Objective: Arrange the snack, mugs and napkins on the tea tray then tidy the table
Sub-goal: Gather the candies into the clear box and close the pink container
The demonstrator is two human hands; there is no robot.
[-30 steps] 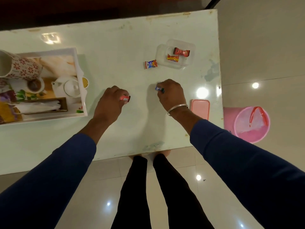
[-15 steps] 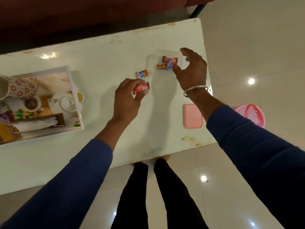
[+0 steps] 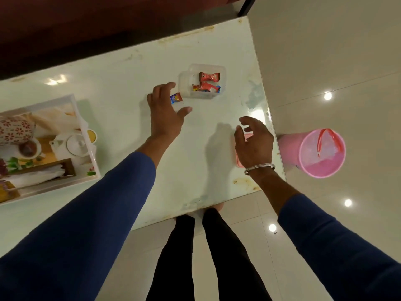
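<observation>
While you look down from the head camera, take the clear plastic container [image 3: 202, 84] near the far right corner of the pale table [image 3: 121, 98] as your landmark. Inside it lie a few wrapped candies [image 3: 207, 82], mostly red, the top one apart from a small cluster below it. Just left of the container, one blue and orange candy [image 3: 176, 97] lies on the table surface, and your left hand [image 3: 166, 114] is spread over it with fingers extended and thumb out toward the container, gripping nothing; whether the fingers touch the candy cannot be told. Nearer to you than the container and toward the table's right edge, your right hand [image 3: 252, 142] hovers with fingers loosely curled and empty, a metal bangle [image 3: 259, 168] on its wrist. Under that hand, a pink lid [image 3: 238, 157] lies flat on the table, mostly hidden. Far left of the container, the white tea tray [image 3: 86, 135] holds a floral mug [image 3: 16, 130], a white teapot [image 3: 71, 145], a wooden holder with white napkins [image 3: 41, 173] and a snack packet at the frame's edge. Right of the container, off the table, a pink bin [image 3: 319, 153] stands on the tiled floor.
</observation>
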